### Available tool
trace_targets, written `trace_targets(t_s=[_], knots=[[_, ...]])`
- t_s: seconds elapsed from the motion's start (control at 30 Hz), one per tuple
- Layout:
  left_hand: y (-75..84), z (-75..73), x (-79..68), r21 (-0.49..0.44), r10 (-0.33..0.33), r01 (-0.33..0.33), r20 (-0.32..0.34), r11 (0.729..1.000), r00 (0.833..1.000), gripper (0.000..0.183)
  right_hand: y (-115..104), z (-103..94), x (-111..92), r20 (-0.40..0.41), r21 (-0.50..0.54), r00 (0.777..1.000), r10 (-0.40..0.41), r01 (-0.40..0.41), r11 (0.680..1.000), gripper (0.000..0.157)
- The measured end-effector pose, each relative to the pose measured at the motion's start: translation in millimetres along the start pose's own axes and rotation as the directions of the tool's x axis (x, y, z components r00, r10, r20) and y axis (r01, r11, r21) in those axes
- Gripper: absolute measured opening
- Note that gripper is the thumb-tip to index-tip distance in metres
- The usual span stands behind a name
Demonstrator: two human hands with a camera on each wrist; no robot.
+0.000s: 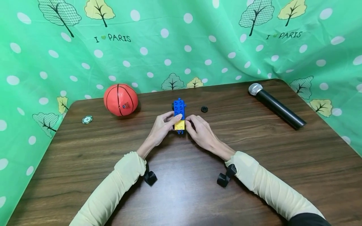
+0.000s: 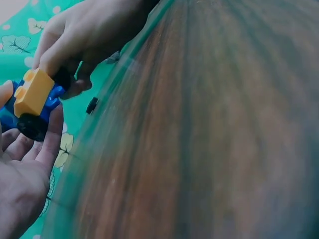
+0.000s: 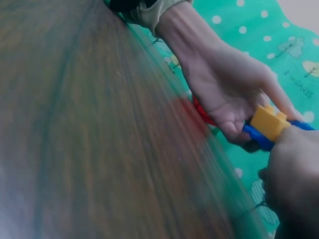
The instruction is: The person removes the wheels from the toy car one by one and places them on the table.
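Observation:
A toy brick car (image 1: 179,108) with a blue studded base and a yellow brick (image 2: 34,92) lies between both hands near the table's middle. My left hand (image 1: 163,127) grips it from the left, thumb on top and fingers beneath. On the right, my right hand (image 1: 202,131) pinches a black wheel (image 2: 62,78) at the car's near end, mostly hidden by the fingers in the head view. Another black wheel (image 2: 32,127) sits on the opposite side. At the far end, the right-hand blue peg (image 1: 185,105) is bare. A loose black wheel (image 1: 204,109) lies on the table beyond my right hand.
A red toy basketball (image 1: 120,99) and a poker chip (image 1: 87,119) are at the left of the wooden table (image 1: 181,194). A black microphone (image 1: 278,106) lies at the right. Behind hangs a green dotted curtain (image 1: 175,59).

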State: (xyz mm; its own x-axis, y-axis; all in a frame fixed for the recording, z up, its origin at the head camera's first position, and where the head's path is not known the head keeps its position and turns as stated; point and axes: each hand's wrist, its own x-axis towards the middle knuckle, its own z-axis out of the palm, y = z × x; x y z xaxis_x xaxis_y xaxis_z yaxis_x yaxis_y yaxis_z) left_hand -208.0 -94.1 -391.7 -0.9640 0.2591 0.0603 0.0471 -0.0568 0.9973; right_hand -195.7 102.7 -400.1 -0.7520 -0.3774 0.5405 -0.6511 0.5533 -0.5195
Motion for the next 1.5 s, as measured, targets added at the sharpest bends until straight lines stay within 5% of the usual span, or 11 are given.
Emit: trace_targets(t_s=[0.47,0.8,1.5], knots=[[-1.9,-4.3,1.5,-0.054,0.019,-0.023,-0.083,0.998,0.996,0.043,12.7,-16.3,-1.4,0.009,0.02,1.0,0.023,-0.024,1.0,0.026],[-0.6,-4.1,3.4,-0.031,0.012,-0.015,-0.106,0.999,0.994,0.047,23.6,-26.8,-2.4,-0.013,-0.068,0.999,-0.043,0.042,0.997,0.034],[-3.9,-5.8,3.3,-0.02,0.033,-0.035,-0.078,0.999,0.996,0.041,59.3,-51.1,-6.4,-0.025,-0.148,0.999,0.027,-0.03,0.989,0.029]])
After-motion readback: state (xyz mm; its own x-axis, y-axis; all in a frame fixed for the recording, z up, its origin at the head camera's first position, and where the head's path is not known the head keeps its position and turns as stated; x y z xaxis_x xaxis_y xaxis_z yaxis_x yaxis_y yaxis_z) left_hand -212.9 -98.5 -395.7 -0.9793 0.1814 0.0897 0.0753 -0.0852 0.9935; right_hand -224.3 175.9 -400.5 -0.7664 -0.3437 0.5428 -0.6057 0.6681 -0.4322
